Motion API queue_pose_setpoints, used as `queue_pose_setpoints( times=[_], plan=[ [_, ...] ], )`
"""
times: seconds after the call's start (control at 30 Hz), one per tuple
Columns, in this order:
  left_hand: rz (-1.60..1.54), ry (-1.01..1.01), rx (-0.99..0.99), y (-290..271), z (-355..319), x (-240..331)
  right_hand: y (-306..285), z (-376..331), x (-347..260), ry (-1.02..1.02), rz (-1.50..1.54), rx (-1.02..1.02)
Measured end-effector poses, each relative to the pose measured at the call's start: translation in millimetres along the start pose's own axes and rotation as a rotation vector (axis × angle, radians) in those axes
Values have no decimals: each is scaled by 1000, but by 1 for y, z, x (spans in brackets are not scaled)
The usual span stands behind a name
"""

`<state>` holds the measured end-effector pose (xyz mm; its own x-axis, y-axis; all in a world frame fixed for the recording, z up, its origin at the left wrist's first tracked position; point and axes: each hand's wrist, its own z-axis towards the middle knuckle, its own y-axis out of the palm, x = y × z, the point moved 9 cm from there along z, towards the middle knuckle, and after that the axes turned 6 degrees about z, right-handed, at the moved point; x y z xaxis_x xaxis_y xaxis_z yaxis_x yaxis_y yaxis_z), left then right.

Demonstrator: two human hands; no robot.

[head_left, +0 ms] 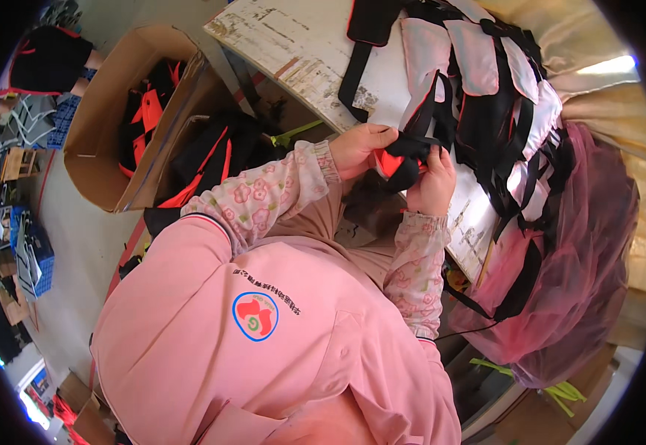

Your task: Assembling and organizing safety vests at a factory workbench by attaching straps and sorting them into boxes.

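Between my two hands, at the near edge of the white table (293, 37), is a black strap piece (413, 145) with a bright orange-red patch. My left hand (362, 150) pinches its left end between thumb and fingers. The right end is gripped by my right hand (433, 182), its fingers closed on the black webbing. Just beyond lies a heap of black straps with pale pads (475, 63), edged in red. Whether the held strap joins this heap is hard to make out.
A cardboard box (93, 141) with black and orange-red pieces stands at left, beside more black fabric (208, 159). Sheer pink netting (582, 259) bulges at right, below a yellowish curtain (590, 41). Green-yellow strips (560, 393) lie lower right.
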<state>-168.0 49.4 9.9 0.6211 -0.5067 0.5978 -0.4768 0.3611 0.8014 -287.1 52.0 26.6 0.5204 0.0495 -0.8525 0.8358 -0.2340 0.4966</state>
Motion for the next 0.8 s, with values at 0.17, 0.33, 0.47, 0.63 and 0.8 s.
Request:
queue_pose_setpoints(
  times=[0.17, 0.33, 0.47, 0.63, 0.8],
  plan=[
    [9, 126, 206, -12, 5, 16, 42, -15, 0, 147, 336, -199],
    [179, 151, 147, -5, 13, 25, 55, -25, -7, 172, 493, -296],
    [436, -46, 350, -13, -1, 5, 32, -19, -32, -105, 233, -207],
    [20, -132, 307, 1, -20, -20, 18, -21, -36, -180, 224, -105],
    [-140, 22, 174, 9, -20, -3, 18, -29, -33, -204, 161, -84]
  ],
)
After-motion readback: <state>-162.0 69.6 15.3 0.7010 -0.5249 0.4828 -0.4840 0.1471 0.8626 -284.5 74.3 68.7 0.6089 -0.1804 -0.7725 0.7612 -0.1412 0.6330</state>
